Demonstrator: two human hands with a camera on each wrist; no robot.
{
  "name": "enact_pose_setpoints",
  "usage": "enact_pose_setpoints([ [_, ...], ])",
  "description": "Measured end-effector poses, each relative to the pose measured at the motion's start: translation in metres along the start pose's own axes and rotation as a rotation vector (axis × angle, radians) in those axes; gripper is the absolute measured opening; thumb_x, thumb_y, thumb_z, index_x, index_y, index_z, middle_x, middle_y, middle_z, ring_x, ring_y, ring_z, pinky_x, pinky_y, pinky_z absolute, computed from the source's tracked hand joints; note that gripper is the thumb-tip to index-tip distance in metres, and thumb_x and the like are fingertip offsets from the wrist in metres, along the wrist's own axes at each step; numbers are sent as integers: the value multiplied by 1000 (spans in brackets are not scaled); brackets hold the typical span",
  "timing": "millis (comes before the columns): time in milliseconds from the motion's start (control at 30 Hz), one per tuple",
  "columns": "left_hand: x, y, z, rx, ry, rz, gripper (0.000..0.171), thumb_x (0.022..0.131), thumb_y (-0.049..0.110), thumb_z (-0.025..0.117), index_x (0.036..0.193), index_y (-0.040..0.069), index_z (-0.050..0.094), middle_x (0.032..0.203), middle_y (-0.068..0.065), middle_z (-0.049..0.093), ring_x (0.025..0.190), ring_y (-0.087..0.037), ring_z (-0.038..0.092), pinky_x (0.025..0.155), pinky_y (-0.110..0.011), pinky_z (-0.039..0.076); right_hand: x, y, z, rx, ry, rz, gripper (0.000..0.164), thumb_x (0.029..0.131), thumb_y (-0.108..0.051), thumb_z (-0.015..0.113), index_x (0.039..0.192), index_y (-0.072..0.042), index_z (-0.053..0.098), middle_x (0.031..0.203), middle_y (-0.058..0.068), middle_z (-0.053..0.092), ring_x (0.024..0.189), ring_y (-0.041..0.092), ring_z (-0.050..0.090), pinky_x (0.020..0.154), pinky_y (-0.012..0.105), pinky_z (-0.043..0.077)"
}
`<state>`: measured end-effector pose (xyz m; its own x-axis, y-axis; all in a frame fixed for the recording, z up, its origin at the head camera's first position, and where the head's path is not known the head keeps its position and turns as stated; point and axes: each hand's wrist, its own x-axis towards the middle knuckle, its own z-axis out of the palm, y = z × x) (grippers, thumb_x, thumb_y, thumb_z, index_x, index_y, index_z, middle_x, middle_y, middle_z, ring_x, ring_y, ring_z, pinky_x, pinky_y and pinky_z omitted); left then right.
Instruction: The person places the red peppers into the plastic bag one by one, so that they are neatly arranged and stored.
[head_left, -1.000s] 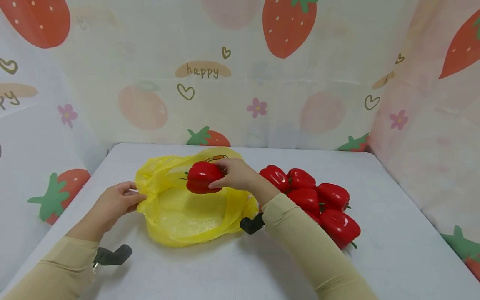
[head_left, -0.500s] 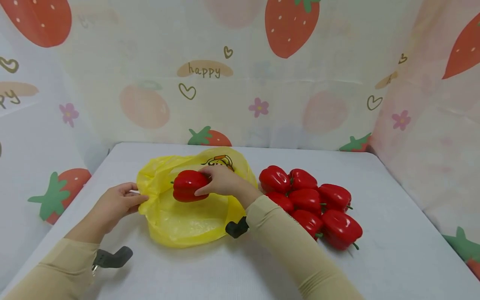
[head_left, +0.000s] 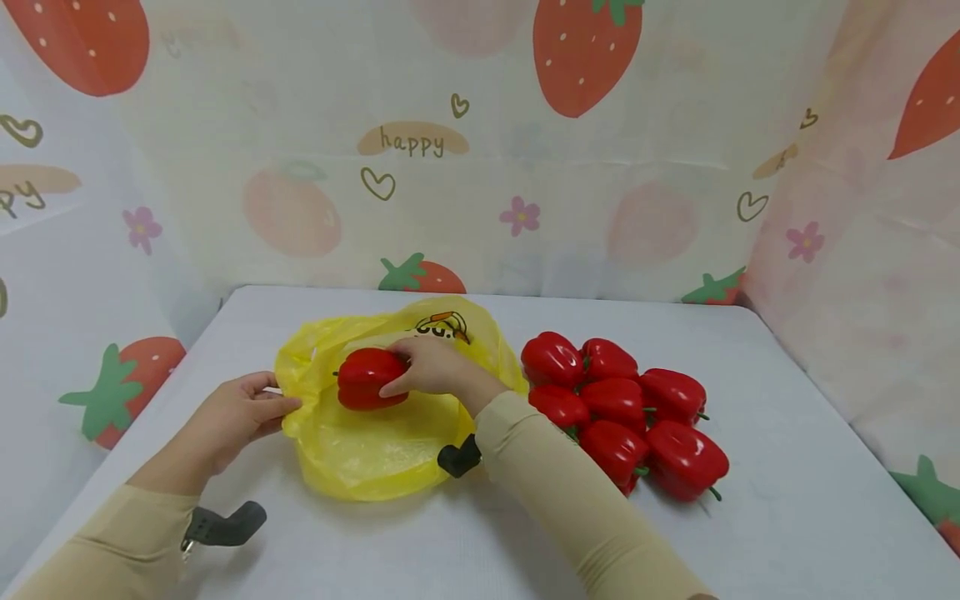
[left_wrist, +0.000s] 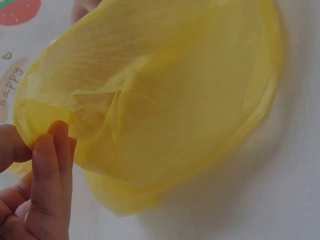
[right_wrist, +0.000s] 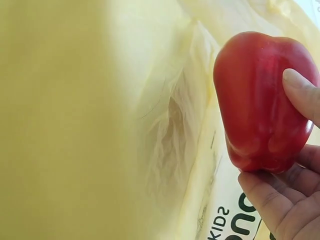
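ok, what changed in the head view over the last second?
The right hand carried its red pepper left and lower, over the yellow bag. Nothing newly gripped or released. Unchanged: the left hand pinches the bag's edge; the other peppers lie put.

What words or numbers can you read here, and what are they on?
"happy": on the back wall.
"ppy": on the left wall, cut off.
"KIDS": on the yellow bag, right wrist view.
Bigger letters beside it: partly hidden.
On the right wall: too small to read.
Faint marks at the back wall's upper left: unreadable.
No readable numbers.
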<state>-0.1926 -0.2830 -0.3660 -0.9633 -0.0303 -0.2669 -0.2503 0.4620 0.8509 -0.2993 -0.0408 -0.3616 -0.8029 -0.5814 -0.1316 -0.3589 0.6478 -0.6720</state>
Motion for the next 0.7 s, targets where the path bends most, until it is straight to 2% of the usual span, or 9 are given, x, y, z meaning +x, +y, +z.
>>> enact_pose_setpoints([
  [300,-4,1,0,-36,-22,5,64,85,41,61,134,5,42,125,-13,51,99,-16,58,86,-29,48,12,-3,9,-17,-12,-15,54,71,-32,78,119,-18,57,104,-10,58,93,9,50,79,23,47],
  [467,-4,-1,-1,-51,-25,-10,66,85,41,61,135,5,39,128,-14,49,99,-16,58,87,-29,48,16,-1,13,-22,-22,18,60,71,-31,78,125,-18,54,112,-7,57,97,11,49,86,26,45],
  [700,-5,-3,-5,-70,-29,-17,66,87,40,59,136,2,37,125,-15,50,96,-16,59,84,-28,50,20,4,22,0,-32,8,62,71,-32,78,126,-17,53,117,-6,56,100,10,49,91,27,42],
])
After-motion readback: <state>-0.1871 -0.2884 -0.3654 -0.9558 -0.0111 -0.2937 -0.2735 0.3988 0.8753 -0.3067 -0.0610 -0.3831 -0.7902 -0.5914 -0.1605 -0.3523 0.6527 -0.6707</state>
